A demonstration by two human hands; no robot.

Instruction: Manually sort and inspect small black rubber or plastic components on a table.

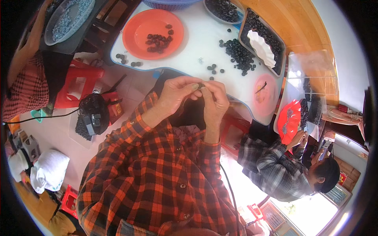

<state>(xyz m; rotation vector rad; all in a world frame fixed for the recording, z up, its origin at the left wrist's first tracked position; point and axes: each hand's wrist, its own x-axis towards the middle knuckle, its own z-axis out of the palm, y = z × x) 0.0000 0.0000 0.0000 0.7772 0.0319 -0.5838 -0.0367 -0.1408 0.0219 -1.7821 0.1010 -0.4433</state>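
Note:
In front of my chest, at the table's near edge, my two hands meet fingertip to fingertip. My left hand (177,92) pinches with thumb and forefinger at a small dark piece (201,85), mostly hidden by the fingers. From the other side, my right hand (215,98) closes its thumb and forefinger on the same piece. Just beyond lie several loose black round pieces (213,69), with a larger heap of them (241,55) to the right. An orange basin (134,33) on the left of the table holds more dark pieces (158,43).
A tray of black pieces (278,51) carries a white scalloped dish (260,49). Behind stand a clear bowl (241,19) and a blue basket (169,4). A pink plate (264,106) lies at the right corner. Co-workers sit left and right, the right one by a red dish (289,122).

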